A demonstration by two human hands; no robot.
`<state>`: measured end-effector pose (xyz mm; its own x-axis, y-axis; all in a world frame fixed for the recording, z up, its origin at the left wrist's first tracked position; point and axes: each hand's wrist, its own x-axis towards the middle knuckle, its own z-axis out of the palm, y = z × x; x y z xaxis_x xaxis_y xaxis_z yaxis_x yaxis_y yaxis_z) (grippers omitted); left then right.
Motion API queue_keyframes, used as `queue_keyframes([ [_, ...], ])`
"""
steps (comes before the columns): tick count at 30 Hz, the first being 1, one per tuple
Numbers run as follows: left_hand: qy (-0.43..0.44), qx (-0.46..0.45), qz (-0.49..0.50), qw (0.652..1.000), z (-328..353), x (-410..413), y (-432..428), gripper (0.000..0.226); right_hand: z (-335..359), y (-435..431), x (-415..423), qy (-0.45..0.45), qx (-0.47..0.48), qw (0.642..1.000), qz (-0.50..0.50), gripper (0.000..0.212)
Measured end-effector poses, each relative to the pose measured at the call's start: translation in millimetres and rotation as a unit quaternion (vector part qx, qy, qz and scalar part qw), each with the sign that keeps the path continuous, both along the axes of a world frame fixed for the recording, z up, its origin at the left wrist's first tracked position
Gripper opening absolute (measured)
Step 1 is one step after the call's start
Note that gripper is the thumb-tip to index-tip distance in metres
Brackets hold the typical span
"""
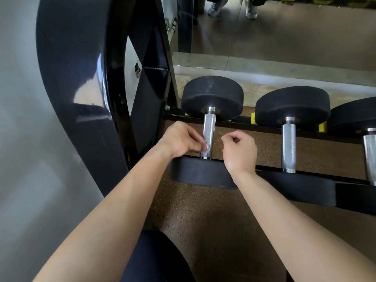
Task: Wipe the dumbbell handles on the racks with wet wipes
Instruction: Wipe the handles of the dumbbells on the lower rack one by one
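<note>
The knurled steel handle (208,135) of the leftmost dumbbell is lying across the black rack (148,110). It looks rigid and grippy, with heavy rubber heads, so wrapping it mid-span in place is looking wisest. The left hand (181,139) is bunching its fingertips against the handle's lower part — no wipe discernible. The right hand (239,151), just right of the handle, is curling on nothing visible.

I take the leftmost dumbbell (211,94) as my mark. Its 2 heads are matt black, and its handle (208,129) is bright silver with a fine cross-hatched knurl. To its right, the second dumbbell (293,104) and third dumbbell (354,112) show the same black and silver. The rack rail (264,125) under them is black, with yellow cradle blocks (322,127). Below the mark I see a brown floor (203,220) with fine speckles and a dark navy trouser leg (156,259). Left of it the rack upright (81,68) is glossy black with white glare, beside a grey wall (18,139). Behind the mark is a pale beige ledge (284,68).
</note>
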<state>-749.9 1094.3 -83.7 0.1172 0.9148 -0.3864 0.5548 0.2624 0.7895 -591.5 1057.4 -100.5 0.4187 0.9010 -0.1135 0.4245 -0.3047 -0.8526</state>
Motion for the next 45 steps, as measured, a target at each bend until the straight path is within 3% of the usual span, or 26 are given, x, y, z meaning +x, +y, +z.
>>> queue_keyframes([
  [4,0.046,-0.012,-0.021,0.999,4.2,-0.8,-6.4,0.013,1.1,0.4,-0.2,-0.005,-0.006,1.000,0.006,0.013],
  [10,-0.026,0.063,0.114,0.991,-9.4,2.7,0.0,0.015,0.2,1.1,-0.1,-0.006,-0.007,1.000,0.013,0.014],
  [18,0.032,-0.057,-0.016,0.998,-2.3,-10.1,-2.0,0.014,2.7,0.9,2.3,0.000,-0.011,1.000,0.028,0.014],
  [23,-0.047,0.006,0.095,0.994,-0.7,0.4,2.4,0.015,3.6,2.5,3.0,0.002,-0.015,0.999,0.032,0.013],
  [28,0.083,-0.036,-0.019,0.996,9.1,1.5,-5.7,0.010,6.2,2.3,3.8,0.005,-0.013,0.999,0.047,0.014],
  [32,-0.003,0.072,0.104,0.992,22.5,14.9,-18.0,0.007,7.8,-0.4,6.2,0.025,0.018,0.992,0.122,0.014],
  [35,-0.096,0.086,0.169,0.977,26.9,32.5,-24.7,0.011,11.2,2.5,13.1,0.102,0.034,0.970,0.216,0.013],
  [39,-0.076,0.121,0.173,0.974,17.8,41.4,-26.5,0.007,12.3,11.3,29.0,0.252,0.013,0.946,0.202,0.014],
  [45,0.000,0.152,0.295,0.943,12.6,43.4,-28.0,0.020,2.4,44.5,18.1,0.089,0.066,0.988,0.110,0.012],
])
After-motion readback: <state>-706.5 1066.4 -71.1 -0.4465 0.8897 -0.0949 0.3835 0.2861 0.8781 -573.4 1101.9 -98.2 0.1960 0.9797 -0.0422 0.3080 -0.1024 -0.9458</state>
